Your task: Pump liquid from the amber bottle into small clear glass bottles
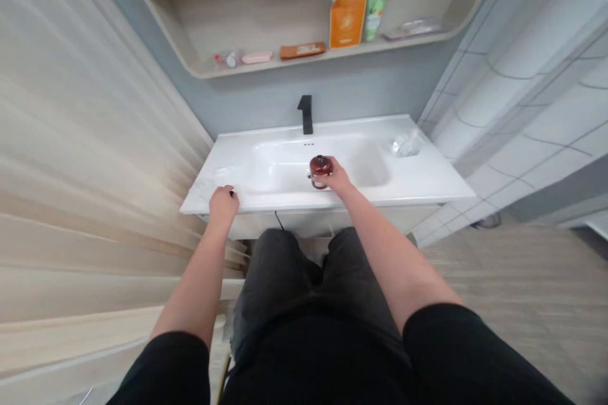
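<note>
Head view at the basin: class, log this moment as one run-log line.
left hand: on white basin front rim | right hand: holding red-brown bottle over basin

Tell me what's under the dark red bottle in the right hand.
Under the dark red bottle is the white sink basin; the bottle and right hand hide the spot directly beneath it.

small washroom, grey wall [256,101] under a curved pale wood shelf unit [190,25]
large white tiles [517,107] run up the right side, pale slatted panelling [85,139], or perhaps a blind, fills the left, and a grey wood-look floor [517,291] lies lower right
</note>
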Available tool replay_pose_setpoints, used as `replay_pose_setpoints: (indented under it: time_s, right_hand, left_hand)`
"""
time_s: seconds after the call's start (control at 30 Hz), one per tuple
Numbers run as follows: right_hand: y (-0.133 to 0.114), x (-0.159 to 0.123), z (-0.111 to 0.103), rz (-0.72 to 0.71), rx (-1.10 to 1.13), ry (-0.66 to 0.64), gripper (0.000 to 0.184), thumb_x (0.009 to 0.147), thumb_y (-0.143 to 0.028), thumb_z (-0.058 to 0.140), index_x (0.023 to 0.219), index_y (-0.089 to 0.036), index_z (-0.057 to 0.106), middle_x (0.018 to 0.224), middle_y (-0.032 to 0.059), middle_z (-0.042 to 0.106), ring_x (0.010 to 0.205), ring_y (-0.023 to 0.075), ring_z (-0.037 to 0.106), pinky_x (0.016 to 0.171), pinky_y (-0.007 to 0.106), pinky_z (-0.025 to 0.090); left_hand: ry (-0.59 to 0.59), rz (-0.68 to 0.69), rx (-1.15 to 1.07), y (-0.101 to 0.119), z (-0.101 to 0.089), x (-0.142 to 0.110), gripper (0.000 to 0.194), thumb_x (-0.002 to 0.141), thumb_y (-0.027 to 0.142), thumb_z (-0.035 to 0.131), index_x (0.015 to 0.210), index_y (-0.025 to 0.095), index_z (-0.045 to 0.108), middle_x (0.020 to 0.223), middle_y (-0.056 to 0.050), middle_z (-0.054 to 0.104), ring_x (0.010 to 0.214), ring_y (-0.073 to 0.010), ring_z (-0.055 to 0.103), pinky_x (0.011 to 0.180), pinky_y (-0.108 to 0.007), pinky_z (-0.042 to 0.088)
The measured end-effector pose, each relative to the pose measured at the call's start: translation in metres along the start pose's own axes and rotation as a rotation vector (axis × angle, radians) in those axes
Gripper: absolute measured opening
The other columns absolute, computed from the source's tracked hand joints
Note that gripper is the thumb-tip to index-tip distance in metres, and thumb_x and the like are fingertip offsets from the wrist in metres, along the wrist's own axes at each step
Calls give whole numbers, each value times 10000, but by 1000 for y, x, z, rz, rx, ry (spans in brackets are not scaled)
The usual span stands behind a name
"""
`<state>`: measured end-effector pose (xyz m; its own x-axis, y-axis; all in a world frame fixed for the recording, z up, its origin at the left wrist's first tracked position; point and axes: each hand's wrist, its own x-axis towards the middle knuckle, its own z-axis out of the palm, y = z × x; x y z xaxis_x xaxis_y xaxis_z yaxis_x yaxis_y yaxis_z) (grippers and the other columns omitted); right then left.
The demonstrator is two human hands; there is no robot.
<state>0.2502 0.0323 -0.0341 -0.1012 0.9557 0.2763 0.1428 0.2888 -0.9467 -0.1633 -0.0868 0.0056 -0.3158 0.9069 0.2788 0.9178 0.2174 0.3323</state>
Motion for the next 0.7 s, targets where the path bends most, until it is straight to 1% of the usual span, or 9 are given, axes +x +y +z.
replay_pose_setpoints:
  time_s: [0.1, 0.2, 0.27, 0.33, 0.43, 0.53, 0.6, 0.63, 0.7]
  right_hand:
    - [-4, -1, 1, 41, 79, -4, 822, 580, -496, 988, 1300, -265, 665, 1193, 60, 842, 1123, 350, 801, 1135, 599, 621]
    - [-6, -2, 0, 63, 81, -16, 821, 585, -510, 984, 1304, -268, 670, 1197, 49, 839, 1123, 343, 803, 1149, 611, 617]
    - [-6, -2, -1, 71, 74, -14, 831, 576, -508, 989, 1308, -272, 675, 1187, 44, 839, 1112, 342, 811, 1154, 625, 616]
    - [-6, -3, -1, 72, 88, -9, 854, 568, -509, 1001, 1320, -271, 676, 1192, 51, 840, 1111, 350, 818, 1153, 633, 620]
    - [-9, -3, 1, 63, 106, 22, 907, 548, -537, 1023, 1336, -267, 666, 1232, 77, 840, 1147, 371, 817, 1153, 629, 626]
    - [-17, -3, -2, 52, 105, 106, 935, 580, -620, 1000, 1367, -267, 640, 1291, 102, 830, 1195, 382, 809, 1140, 613, 639]
    - [-26, -3, -14, 43, 116, 177, 930, 623, -664, 972, 1389, -267, 625, 1322, 119, 824, 1216, 378, 806, 1134, 598, 647]
    - [-30, -3, -25, 32, 120, 216, 919, 636, -667, 968, 1390, -270, 623, 1329, 124, 823, 1221, 374, 806, 1136, 595, 648]
    - [-39, -6, -56, -8, 117, 293, 886, 634, -640, 983, 1363, -279, 632, 1321, 122, 827, 1216, 367, 812, 1143, 600, 645]
  left_hand:
    - [24, 25, -87, 2, 4, -3, 282, 972, 273, 636, 1170, 176, 812, 1206, -196, 805, 1133, -371, 775, 1135, -514, 593]
    - [-2, 15, -219, 13, 9, 0, 289, 969, 346, 695, 1174, 187, 822, 1154, -144, 831, 1028, -319, 793, 1095, -457, 613]
    - [-20, 5, -277, 20, 14, 6, 294, 968, 358, 714, 1177, 184, 825, 1163, -135, 842, 993, -301, 800, 1071, -434, 618]
    - [-22, 3, -290, 24, 20, 11, 290, 964, 350, 719, 1176, 179, 819, 1195, -144, 845, 982, -295, 800, 1066, -429, 614]
    - [6, -4, -273, 24, 27, 15, 308, 964, 353, 721, 1207, 179, 796, 1212, -149, 840, 994, -296, 789, 1079, -431, 605]
    - [47, 0, -240, 22, 31, 13, 325, 958, 340, 714, 1228, 173, 782, 1200, -161, 821, 1053, -321, 781, 1114, -459, 593]
    - [64, 15, -211, 22, 32, 11, 308, 955, 315, 699, 1214, 172, 785, 1191, -176, 804, 1113, -354, 771, 1144, -493, 579]
    - [68, 22, -200, 22, 32, 10, 297, 957, 306, 689, 1205, 174, 787, 1188, -181, 796, 1141, -367, 763, 1157, -506, 573]
    - [71, 29, -192, 22, 33, 9, 281, 968, 300, 674, 1193, 177, 789, 1190, -187, 779, 1161, -377, 753, 1164, -516, 569]
